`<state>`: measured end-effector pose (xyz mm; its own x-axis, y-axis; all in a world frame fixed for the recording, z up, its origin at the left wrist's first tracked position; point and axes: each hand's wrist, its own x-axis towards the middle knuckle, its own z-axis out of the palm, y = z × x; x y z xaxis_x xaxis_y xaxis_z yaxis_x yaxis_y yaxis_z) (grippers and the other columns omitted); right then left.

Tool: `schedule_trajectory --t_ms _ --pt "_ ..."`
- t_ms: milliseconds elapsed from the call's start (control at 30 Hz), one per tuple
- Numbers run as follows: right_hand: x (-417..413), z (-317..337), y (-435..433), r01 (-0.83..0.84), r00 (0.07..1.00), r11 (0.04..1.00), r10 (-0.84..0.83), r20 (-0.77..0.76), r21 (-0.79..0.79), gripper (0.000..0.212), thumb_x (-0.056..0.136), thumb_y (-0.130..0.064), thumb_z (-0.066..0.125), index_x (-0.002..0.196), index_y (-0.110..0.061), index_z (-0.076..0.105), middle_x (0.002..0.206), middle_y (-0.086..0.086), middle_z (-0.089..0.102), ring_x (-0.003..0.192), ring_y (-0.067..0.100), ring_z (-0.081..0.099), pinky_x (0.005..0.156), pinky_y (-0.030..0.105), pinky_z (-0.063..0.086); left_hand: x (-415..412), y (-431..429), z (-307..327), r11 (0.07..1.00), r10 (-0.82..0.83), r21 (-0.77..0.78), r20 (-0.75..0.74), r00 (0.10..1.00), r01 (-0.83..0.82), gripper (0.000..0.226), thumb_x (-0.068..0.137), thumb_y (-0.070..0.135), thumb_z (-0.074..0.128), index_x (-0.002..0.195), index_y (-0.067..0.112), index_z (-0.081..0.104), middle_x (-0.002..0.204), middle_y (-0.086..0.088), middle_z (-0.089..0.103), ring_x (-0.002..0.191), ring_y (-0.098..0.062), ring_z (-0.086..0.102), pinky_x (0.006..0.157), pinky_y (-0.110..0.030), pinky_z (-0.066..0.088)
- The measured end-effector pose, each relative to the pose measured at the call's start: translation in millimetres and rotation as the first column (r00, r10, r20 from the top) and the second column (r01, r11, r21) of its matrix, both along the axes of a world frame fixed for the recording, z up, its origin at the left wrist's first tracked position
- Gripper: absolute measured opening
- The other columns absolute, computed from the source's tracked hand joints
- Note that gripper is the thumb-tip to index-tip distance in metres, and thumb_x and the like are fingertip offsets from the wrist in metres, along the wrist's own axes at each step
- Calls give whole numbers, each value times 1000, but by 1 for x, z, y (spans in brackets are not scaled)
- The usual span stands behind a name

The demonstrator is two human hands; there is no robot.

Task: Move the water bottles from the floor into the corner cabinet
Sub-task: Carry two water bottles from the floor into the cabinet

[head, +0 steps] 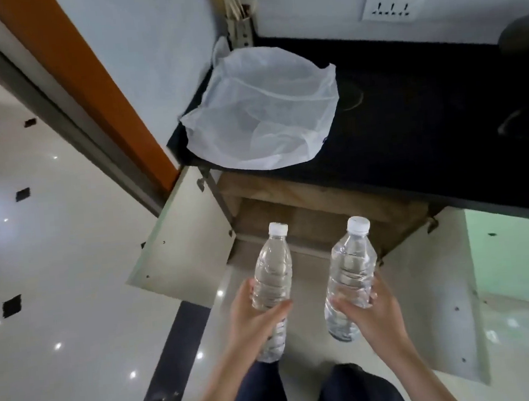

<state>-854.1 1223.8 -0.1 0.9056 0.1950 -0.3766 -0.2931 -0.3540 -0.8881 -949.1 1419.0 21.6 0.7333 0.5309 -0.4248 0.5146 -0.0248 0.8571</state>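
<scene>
I hold two clear water bottles with white caps, upright, in front of the open corner cabinet (322, 214). My left hand (254, 319) is wrapped around the lower half of the left bottle (272, 270). Around the middle of the right bottle (350, 269) my right hand (372, 309) is closed. Both bottles hang above the floor, just short of the cabinet's wooden shelf. The cabinet's two doors (180, 239) stand swung open to either side. The inside below the shelf is hidden.
A black countertop (425, 116) overhangs the cabinet, with a white plastic bag (261, 111) at its corner and a utensil holder (240, 26) behind. A wall socket (391, 7) sits above. The right door (441, 296) stands near my right arm. Glossy tiled floor (53, 250) spreads left.
</scene>
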Motion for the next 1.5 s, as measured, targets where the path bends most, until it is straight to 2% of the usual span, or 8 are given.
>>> schedule_trajectory --t_ms 233,367,633,800,967,1233,1367,1500 --pt "25 -102 53 119 986 993 -117 -119 7 45 71 -16 87 108 -26 63 92 -7 76 82 6 72 70 26 54 61 61 -118 985 -168 -56 -160 973 161 44 62 39 85 95 28 59 84 4 71 76 -12 70 74 -36 60" --pt "54 -189 56 111 989 994 -113 -97 -24 41 71 -15 86 105 -22 64 89 -6 76 82 12 72 63 18 53 97 68 -204 980 -190 -89 -169 967 177 41 67 29 85 99 25 61 87 3 72 76 -10 70 64 -23 52" --pt "128 -393 59 28 996 994 -36 -76 -104 50 72 -30 86 114 -29 60 107 -8 71 95 16 70 91 38 55 182 89 -406 965 -258 -74 -96 961 251 32 69 27 86 93 27 66 81 6 74 71 -6 71 72 -32 61" --pt "183 -504 70 24 999 996 -27 -35 -90 45 69 -27 88 108 -28 66 95 -8 76 83 9 73 71 21 55 246 107 -529 963 -232 -150 -34 972 225 37 45 40 87 78 29 76 78 -2 76 80 -25 74 79 -49 59" --pt "243 -590 88 6 998 998 -2 55 -57 41 69 -16 88 105 -21 68 87 -6 77 75 9 73 64 18 53 312 124 -620 950 -296 -92 26 955 297 16 69 26 87 79 18 77 76 -2 77 76 -21 74 80 -52 58" --pt "324 -642 122 -26 990 997 35 140 -68 56 52 -61 82 101 -38 69 96 -9 76 90 15 73 84 42 59 384 132 -667 914 -406 17 59 912 406 24 77 42 78 79 24 64 81 2 71 70 -8 65 60 -19 51" --pt "329 -650 129 7 991 998 2 136 -63 32 68 -38 86 95 -34 70 88 -10 75 86 11 72 77 31 57 392 134 -684 923 -382 -4 97 919 384 20 76 39 80 84 22 72 74 6 74 55 3 64 45 -7 43" --pt "331 -660 124 23 992 997 -13 124 -77 32 67 -34 87 93 -30 69 86 -8 76 82 12 72 78 33 56 395 139 -696 922 -385 -7 77 920 387 21 75 34 82 87 20 73 79 1 76 74 -13 73 67 -25 58"
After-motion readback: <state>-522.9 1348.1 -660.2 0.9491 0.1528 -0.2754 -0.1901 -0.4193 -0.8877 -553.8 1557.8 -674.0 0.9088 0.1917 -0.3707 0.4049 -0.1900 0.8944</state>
